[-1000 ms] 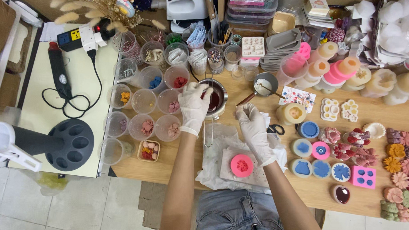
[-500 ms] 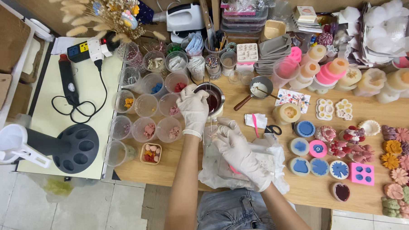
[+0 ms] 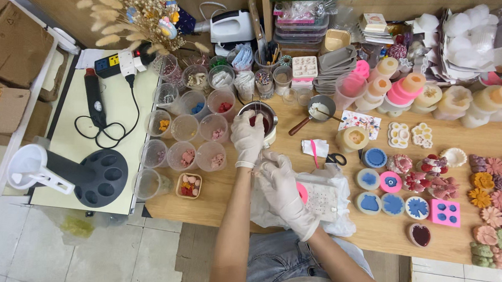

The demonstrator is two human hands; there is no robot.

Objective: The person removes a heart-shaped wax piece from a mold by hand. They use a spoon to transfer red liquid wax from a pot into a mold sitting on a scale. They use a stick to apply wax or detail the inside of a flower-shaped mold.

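While both gloved hands work at the middle of the wooden table [image 3: 473,140], the left hand [image 3: 248,136] is curled over the near rim of a small metal pot [image 3: 263,117]; its fingers are bent, but what they grip is hidden under the glove. Pot: round, steel, dark red liquid inside, sitting just beyond the hands. Right hand [image 3: 280,184] lies lower, fingers loosely bent, resting on crumpled white paper [image 3: 337,216]; whether it holds the thin wire handle [image 3: 260,158] that runs down from the pot between the two hands, cannot tell. Pink round mould [image 3: 302,191] peeks out from behind the right hand, on a white perforated pad [image 3: 321,199].

Surroundings: clear plastic cups [image 3: 191,139] with coloured bits stand in rows left of the pot, close to the left wrist. Small saucepan [image 3: 319,109] with white contents to the right, a pink stick on a folded tissue [image 3: 315,147], scissors [image 3: 335,158] beside it. Blue and pink silicone moulds [image 3: 393,196] and flower-shaped pieces [image 3: 491,188] spread toward the right edge. Black heat gun [image 3: 95,99] on the pale side table.
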